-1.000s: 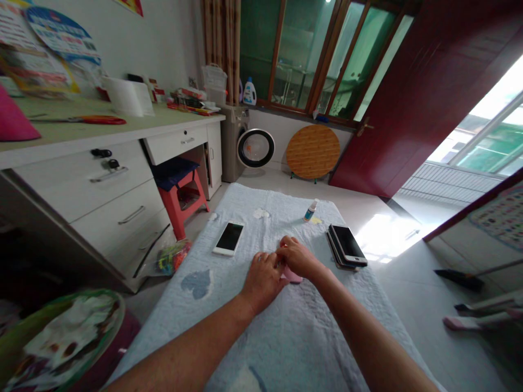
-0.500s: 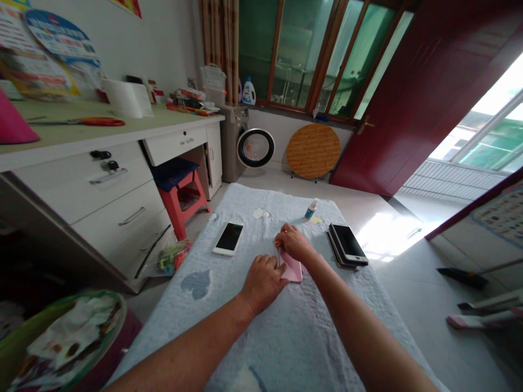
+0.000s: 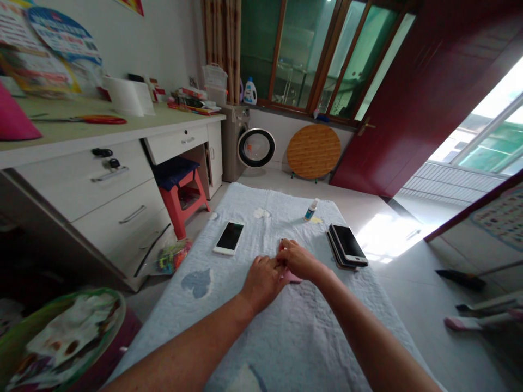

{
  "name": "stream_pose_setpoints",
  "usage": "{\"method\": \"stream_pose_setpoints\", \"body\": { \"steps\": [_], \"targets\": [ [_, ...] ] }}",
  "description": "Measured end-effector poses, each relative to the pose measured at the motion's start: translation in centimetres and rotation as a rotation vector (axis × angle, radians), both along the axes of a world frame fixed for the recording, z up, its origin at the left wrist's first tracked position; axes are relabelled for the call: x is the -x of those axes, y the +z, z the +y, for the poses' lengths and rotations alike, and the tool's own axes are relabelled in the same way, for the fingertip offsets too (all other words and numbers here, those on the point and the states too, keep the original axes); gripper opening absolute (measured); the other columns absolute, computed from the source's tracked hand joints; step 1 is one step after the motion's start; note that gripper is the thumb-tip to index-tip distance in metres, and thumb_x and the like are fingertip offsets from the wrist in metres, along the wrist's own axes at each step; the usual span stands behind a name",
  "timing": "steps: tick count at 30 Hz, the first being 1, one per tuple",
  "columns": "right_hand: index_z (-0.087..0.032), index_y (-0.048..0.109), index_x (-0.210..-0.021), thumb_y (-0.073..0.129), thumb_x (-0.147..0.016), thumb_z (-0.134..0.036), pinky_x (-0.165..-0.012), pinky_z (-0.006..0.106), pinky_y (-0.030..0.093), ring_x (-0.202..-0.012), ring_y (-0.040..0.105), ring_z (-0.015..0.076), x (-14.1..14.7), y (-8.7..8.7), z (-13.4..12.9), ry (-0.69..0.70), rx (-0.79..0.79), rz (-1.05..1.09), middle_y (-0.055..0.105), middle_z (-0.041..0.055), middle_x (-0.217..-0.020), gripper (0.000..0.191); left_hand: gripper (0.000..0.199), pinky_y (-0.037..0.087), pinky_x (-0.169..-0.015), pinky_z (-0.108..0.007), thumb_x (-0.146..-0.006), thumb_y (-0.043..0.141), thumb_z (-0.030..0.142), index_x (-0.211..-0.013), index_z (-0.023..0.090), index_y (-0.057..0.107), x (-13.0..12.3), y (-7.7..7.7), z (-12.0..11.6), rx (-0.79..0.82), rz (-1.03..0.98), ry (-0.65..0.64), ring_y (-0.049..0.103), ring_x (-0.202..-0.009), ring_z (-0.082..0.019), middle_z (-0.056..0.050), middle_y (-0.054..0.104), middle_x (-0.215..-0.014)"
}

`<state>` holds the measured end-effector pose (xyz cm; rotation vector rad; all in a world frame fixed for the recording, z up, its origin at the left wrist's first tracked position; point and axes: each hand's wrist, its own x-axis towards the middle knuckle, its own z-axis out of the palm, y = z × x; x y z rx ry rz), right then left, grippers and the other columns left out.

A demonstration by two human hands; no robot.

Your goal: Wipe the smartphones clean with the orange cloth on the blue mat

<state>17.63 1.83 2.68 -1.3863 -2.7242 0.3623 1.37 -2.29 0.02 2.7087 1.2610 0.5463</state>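
Observation:
A small pink item (image 3: 292, 277) lies on the blue cloth, mostly covered by my hands. My left hand (image 3: 262, 280) rests at its left side, fingers bent and thumb pressing on it. Over its upper part is my right hand (image 3: 296, 258), fingers pinched together close to the left fingertips; what they hold is too small to make out. To the left lies a white phone (image 3: 229, 238) with a dark screen. A stack of phones (image 3: 349, 245) sits to the right. Beyond my right hand stands a small spray bottle (image 3: 311, 210).
The cloth-covered table (image 3: 327, 337) fills the lower middle. A waste bin (image 3: 126, 326) stands at lower left, near a plastic bag (image 3: 174, 256) and a red stool (image 3: 175, 209). A white desk (image 3: 110, 190) runs along the left wall.
My right hand has moved down toward me along the pink item, close against my left fingers, and now covers more of it. My left hand has barely moved.

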Motion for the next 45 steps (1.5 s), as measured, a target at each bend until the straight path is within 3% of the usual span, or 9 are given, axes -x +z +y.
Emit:
{"method": "stream_pose_setpoints", "body": {
  "steps": [8,13,24,31,37,45],
  "targets": [
    [-0.022,0.073,-0.09,0.058,-0.088,-0.026,-0.079,0.027,0.038,-0.092,0.046,0.0181,0.4,-0.3,3.1,-0.168,-0.073,-0.051,0.053,0.008,-0.103,0.016,0.033,0.041,-0.08,-0.039,-0.086,0.06,0.041,-0.113,0.021,0.061,0.0,0.4,0.0,0.022,0.065,0.015,0.056,-0.093,-0.026,-0.009,0.063,-0.099],
    [-0.021,0.073,-0.093,0.054,-0.087,-0.019,-0.079,0.026,0.038,-0.088,0.049,0.0173,0.5,-0.5,5.0,-0.258,-0.086,-0.049,0.054,0.0082,-0.103,0.02,0.032,0.04,-0.08,-0.039,-0.087,0.059,0.045,-0.109,0.022,0.063,0.0,0.8,0.0,0.018,0.084,0.02,0.054,-0.092,-0.026,-0.007,0.061,-0.094],
    [-0.015,0.07,-0.096,0.045,-0.089,-0.016,-0.085,0.028,0.035,-0.099,0.051,0.0206,-0.7,-1.5,5.8,-0.33,-0.108,-0.091,0.062,0.0119,-0.092,0.026,0.036,0.039,-0.083,-0.04,-0.087,0.058,0.047,-0.115,0.023,0.062,0.0,0.7,-0.1,0.015,0.079,0.014,0.053,-0.094,-0.026,-0.007,0.061,-0.095],
    [-0.015,0.069,-0.098,0.041,-0.089,-0.012,-0.082,0.025,0.035,-0.092,0.054,0.0179,-4.0,-1.7,5.0,-0.436,-0.091,-0.083,0.061,0.0105,-0.094,0.029,0.035,0.039,-0.083,-0.039,-0.089,0.055,0.045,-0.116,0.023,0.061,0.1,0.6,-0.1,0.02,0.078,0.006,0.053,-0.095,-0.025,-0.007,0.06,-0.097],
    [-0.012,0.067,-0.094,0.042,-0.088,-0.013,-0.078,0.024,0.036,-0.09,0.054,0.018,-4.5,-2.0,3.9,-0.519,-0.105,-0.063,0.058,0.0111,-0.093,0.026,0.035,0.04,-0.084,-0.04,-0.087,0.057,0.046,-0.114,0.024,0.062,0.1,0.3,0.1,0.013,0.055,0.007,0.052,-0.097,-0.026,-0.007,0.058,-0.1],
    [-0.013,0.064,-0.082,0.046,-0.087,-0.013,-0.07,0.024,0.038,-0.075,0.053,0.0157,-3.9,-1.8,-0.3,-0.531,-0.116,-0.023,0.055,0.0102,-0.089,0.019,0.034,0.031,-0.105,-0.044,-0.086,0.06,0.042,-0.114,0.023,0.063,0.2,-0.3,0.4,0.004,-0.027,-0.026,0.043,-0.121,-0.028,-0.01,0.049,-0.133]
  ]
}}
